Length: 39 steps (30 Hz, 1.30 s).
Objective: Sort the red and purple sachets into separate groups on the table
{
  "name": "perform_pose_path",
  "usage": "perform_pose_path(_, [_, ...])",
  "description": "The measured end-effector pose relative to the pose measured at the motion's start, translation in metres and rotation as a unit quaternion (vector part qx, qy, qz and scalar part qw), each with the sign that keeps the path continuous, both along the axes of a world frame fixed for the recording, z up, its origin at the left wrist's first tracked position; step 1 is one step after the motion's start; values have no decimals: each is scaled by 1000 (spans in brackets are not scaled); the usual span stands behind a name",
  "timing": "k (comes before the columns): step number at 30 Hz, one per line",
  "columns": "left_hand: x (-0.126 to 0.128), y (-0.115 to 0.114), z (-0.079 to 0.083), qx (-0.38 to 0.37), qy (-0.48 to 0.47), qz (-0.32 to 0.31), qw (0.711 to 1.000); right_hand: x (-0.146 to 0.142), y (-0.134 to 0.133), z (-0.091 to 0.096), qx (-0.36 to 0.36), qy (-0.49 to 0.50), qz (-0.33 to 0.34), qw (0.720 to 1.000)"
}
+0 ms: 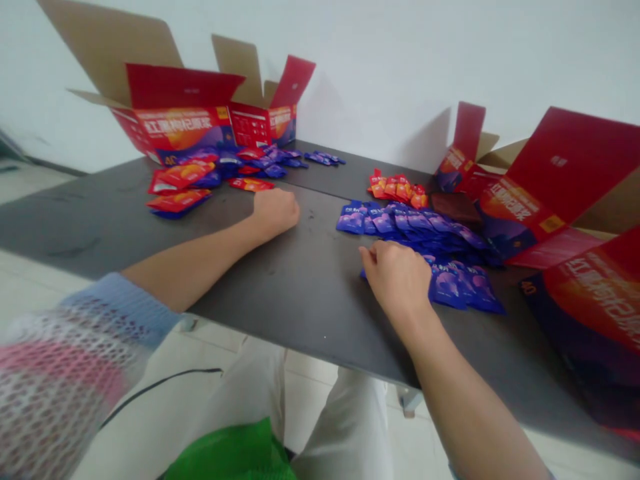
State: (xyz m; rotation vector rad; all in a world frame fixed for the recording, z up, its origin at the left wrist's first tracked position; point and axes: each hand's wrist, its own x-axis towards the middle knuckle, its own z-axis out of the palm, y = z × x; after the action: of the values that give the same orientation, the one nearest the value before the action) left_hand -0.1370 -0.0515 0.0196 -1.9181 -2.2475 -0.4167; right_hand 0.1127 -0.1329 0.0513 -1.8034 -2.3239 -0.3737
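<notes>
My left hand (274, 210) rests on the dark table (280, 280) as a loose fist, and nothing shows in it. It lies just right of a heap of red and purple sachets (200, 180). My right hand (397, 277) lies palm down with fingers curled on the near end of a row of purple sachets (450, 280). Whether it pinches one is hidden. A longer row of purple sachets (400, 220) runs behind it, with a small group of red sachets (397, 188) further back.
An open red carton (180, 123) stands at the back left, a second one (265, 120) beside it. More open red cartons (540, 200) crowd the right side, one at the near right edge (590, 300). A white wall is behind.
</notes>
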Motion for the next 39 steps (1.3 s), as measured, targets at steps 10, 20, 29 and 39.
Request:
perform_pose_path(10, [-140,20,7,57,-44,212,975,1,0,-2,49,14,41,998])
perform_pose_path(20, [-123,30,-7,91,-93,206,970,0,-4,1,49,42,53,997])
perform_pose_path(29, [-60,1,25,65,-59,155,984,-1,-3,1,32,59,59,996])
perform_pose_path(39, [-18,-11,26,231,-172,53,956,-5,-2,-6,-25,123,69,990])
